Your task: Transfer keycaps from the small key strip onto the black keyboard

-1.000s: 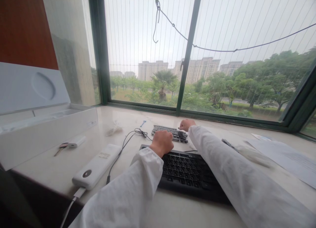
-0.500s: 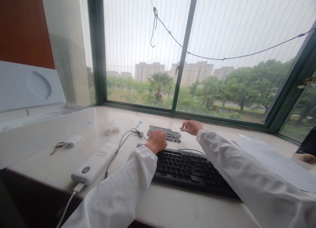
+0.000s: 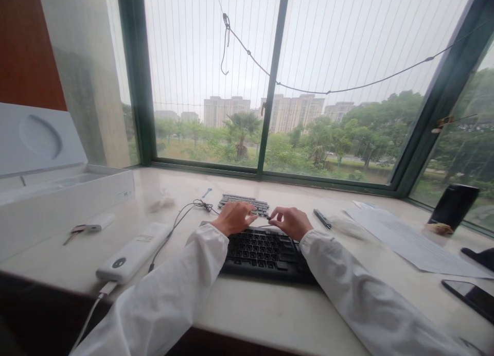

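2 bare hands are at a black keyboard [image 3: 262, 250], taken here as the clock's centre. At 9 o'clock a white power bank [image 3: 129, 253] lies on the bench [image 3: 247, 309]; at 10, a bundled dark cable [image 3: 203, 205], which could drag things askew if a sleeve caught it. At 11, the left hand [image 3: 236, 217] is palm down, fingers bent, above the keyboard's far edge. Just beyond it, rows of dark keycaps [image 3: 241, 201] sit close together; a drifting fingertip might scatter them. At 1 o'clock the right hand [image 3: 291, 221] pinches a small dark piece [image 3: 269, 218] by the near right end of those rows; so slight a hold could let it slip.

As for what is hard to see: the left fingertips are lost against the keycaps, so I cannot tell whether that hand grips anything. Keycap markings are unreadable, and the piece is too small to identify. The right sleeve [image 3: 335, 268] covers the keyboard's right end. Near 4 o'clock, the picture's edge cuts off a phone [image 3: 471, 298].
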Available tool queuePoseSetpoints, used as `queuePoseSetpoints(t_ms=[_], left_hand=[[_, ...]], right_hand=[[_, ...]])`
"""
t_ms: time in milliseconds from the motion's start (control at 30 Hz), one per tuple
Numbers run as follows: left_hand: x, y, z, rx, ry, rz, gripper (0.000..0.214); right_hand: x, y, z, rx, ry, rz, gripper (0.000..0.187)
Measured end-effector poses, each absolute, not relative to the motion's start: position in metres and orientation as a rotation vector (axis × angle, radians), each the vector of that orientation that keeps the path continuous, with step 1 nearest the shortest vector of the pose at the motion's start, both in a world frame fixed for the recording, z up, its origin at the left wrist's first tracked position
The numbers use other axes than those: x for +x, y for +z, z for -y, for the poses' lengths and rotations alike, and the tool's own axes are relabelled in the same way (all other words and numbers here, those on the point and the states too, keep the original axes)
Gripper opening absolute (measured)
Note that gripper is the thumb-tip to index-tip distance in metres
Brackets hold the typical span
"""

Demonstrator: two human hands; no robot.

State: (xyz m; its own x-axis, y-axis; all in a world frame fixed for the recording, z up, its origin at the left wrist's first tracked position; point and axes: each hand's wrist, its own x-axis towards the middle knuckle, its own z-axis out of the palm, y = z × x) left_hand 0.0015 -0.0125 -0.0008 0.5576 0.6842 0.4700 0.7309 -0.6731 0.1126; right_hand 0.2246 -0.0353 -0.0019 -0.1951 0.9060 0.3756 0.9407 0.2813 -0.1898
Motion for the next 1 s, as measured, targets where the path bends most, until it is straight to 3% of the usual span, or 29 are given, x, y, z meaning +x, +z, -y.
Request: queuePoseSetpoints(t_ms=[300,1000], left_hand=[[0.009,-0.006,0.012,-2.822,-0.714,1.055,0.027],[0.006,-0.012,0.003,-3.22,-0.808,1.128,0.029]], right_hand=[[0.229,-0.017,0.036,-1.593,-0.038,2.166,0.018],[0.216,-0.018,0.043,-1.552,0.2,2.176,0.024]])
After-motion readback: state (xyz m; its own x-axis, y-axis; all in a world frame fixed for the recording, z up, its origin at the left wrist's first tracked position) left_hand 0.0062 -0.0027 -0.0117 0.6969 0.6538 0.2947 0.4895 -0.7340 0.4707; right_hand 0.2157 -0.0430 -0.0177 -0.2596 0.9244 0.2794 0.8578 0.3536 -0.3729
